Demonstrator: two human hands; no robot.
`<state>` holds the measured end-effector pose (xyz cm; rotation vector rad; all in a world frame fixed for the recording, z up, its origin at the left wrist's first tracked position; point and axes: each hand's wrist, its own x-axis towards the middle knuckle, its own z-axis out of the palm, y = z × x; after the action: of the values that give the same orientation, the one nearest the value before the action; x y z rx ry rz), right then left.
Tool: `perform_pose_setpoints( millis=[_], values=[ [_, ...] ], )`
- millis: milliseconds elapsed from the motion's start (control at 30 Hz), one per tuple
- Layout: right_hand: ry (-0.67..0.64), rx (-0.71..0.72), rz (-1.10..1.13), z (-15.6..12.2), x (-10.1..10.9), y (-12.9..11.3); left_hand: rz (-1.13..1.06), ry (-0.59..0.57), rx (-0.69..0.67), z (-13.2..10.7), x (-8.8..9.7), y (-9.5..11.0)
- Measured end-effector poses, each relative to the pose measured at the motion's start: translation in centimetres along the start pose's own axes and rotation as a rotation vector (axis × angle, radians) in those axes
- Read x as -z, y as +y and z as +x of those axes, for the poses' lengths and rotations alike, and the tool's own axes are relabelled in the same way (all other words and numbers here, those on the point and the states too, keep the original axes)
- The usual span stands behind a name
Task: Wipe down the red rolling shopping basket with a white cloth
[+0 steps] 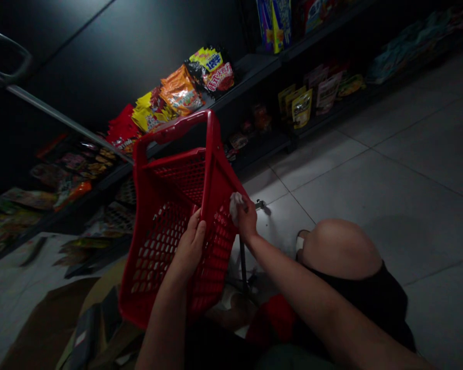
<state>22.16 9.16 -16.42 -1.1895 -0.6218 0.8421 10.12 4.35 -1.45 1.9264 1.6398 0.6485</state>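
I hold a red plastic shopping basket (165, 226) tipped up in front of me, its handle (177, 128) at the top. My left hand (191, 246) grips the basket's near rim, fingers wrapped over the edge. My right hand (247, 218) is closed on a small white cloth (235, 203) and presses it against the basket's outer right side. My bare knee (339, 246) shows to the right, and my foot (300, 241) rests on the floor.
Dark shelves hold snack packets (181, 92) at the back left and more bags (303, 105) further right. A grey tiled floor (389, 169) spreads to the right. Cardboard and flat packets (88, 324) lie at the lower left. A thin metal rod (242, 262) stands under the basket.
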Motion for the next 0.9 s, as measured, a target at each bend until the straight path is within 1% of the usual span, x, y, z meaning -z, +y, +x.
perform_pose_setpoints(
  millis=[33,67,100,200,233,267,300,333,433,467,500,533,567,667,700,733,767,800,833,900],
  values=[
    [0.013,-0.011,-0.007,0.2,-0.2,0.2,0.005,-0.002,-0.001,0.0,0.0,0.0],
    [-0.005,0.002,-0.020,-0.5,-0.4,0.3,0.005,-0.001,-0.006,0.0,0.0,-0.1],
    [-0.046,0.035,-0.037,-1.8,-0.4,0.2,0.003,0.002,-0.014,0.0,0.0,-0.2],
    [-0.212,0.136,-0.063,-7.3,-0.1,-0.4,-0.013,0.008,-0.033,0.1,-0.1,-0.6],
    [-0.262,0.148,-0.052,-8.6,0.0,-0.6,-0.019,0.007,-0.030,0.1,-0.1,-0.6],
    [-0.296,0.147,-0.032,-9.1,0.2,-0.7,-0.025,0.005,-0.023,0.1,-0.1,-0.6],
    [-0.303,0.137,-0.010,-8.9,0.3,-0.8,-0.027,0.003,-0.015,0.1,-0.1,-0.5],
    [-0.270,0.117,0.011,-8.0,0.3,-0.9,-0.027,0.002,-0.006,0.1,-0.1,-0.4],
    [-0.057,0.023,0.031,-3.0,0.0,-1.0,-0.013,-0.002,0.003,0.0,0.0,0.0],
    [-0.022,-0.002,0.020,-1.7,-0.1,-1.1,-0.012,-0.002,0.001,0.0,0.0,0.1],
    [-0.026,-0.012,0.005,-1.0,-0.3,-1.2,-0.015,-0.001,-0.003,0.1,0.0,0.1],
    [-0.061,-0.003,-0.011,-1.1,-0.4,-1.3,-0.020,0.003,-0.009,0.2,-0.1,0.1],
    [-0.116,0.026,-0.026,-1.9,-0.5,-1.5,-0.026,0.006,-0.013,0.3,-0.1,0.0],
    [-0.257,0.149,-0.059,-6.3,-0.2,-1.5,-0.038,0.006,-0.007,0.6,-0.2,-0.5],
    [-0.299,0.180,-0.060,-7.5,0.1,-1.3,-0.038,0.006,-0.003,0.6,-0.2,-0.6],
    [-0.332,0.201,-0.055,-7.9,0.4,-1.0,-0.037,0.006,-0.001,0.6,-0.2,-0.8],
    [-0.343,0.211,-0.047,-7.7,0.7,-0.5,-0.035,0.006,-0.003,0.6,-0.2,-0.8],
    [-0.320,0.211,-0.038,-6.7,1.0,0.0,-0.032,0.009,-0.006,0.6,-0.2,-0.8],
    [-0.261,0.200,-0.030,-5.2,1.4,0.7,-0.028,0.009,-0.009,0.5,-0.2,-0.8],
    [-0.077,0.141,-0.035,-1.7,1.9,2.2,-0.017,0.002,-0.003,0.3,-0.1,-0.6]
  ],
)
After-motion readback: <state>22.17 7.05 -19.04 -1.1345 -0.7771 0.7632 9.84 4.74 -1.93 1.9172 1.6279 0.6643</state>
